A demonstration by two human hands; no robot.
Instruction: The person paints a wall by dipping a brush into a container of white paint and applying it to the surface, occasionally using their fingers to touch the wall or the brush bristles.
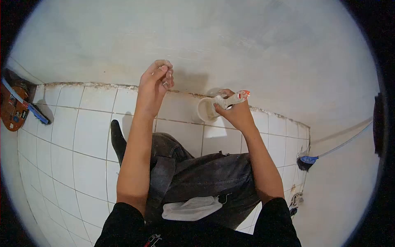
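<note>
My left hand (158, 78) is raised in front of the pale wall (255, 45), its fingers curled together and smeared with white. Whether anything small is between those fingers cannot be made out. On the right, my right hand (236, 113) grips a whitish handled tool (234, 99) with red marks at its end. The tool lies across the rim of a cream-coloured cup (204, 110), close to the foot of the wall. The inside of the cup is only partly visible.
White floor tiles (92, 138) meet the wall along a rough, stained edge. A blue brush (39, 114) is at the far left beside a brown board (15, 109). Another blue brush (306, 161) leans at the right. A white mask (192, 208) lies on my lap.
</note>
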